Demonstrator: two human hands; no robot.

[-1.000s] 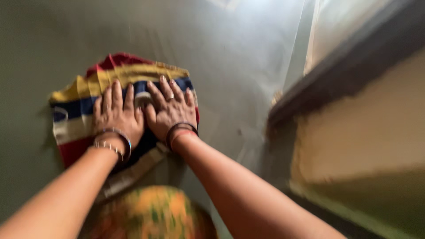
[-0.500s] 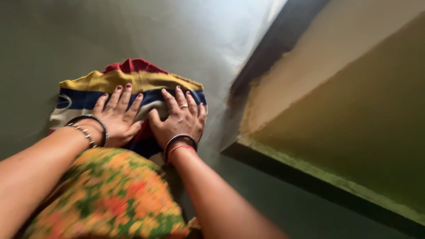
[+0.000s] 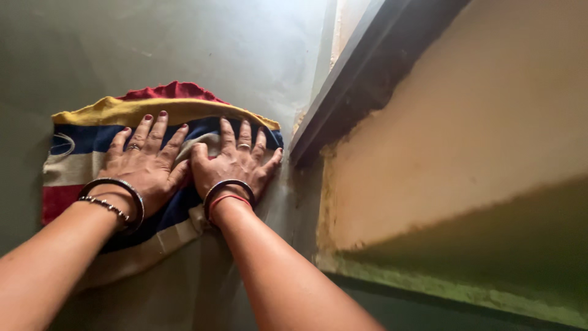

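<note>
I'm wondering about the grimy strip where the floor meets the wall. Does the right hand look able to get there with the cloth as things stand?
Probably yes: the right hand lies flat on the striped cloth, whose edge is close beside the wall base, with nothing between.

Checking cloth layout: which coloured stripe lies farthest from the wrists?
The red stripe at the cloth's far edge, beyond the yellow stripe; fingertips reach only the blue stripe.

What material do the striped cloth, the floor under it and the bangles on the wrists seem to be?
Striped cloth: soft woven fabric, matte; it folds and wrinkles. Floor: probably smooth cement or stone, grey with a dull sheen. Bangles: likely metal; thin, rigid, glinting rings.
</note>
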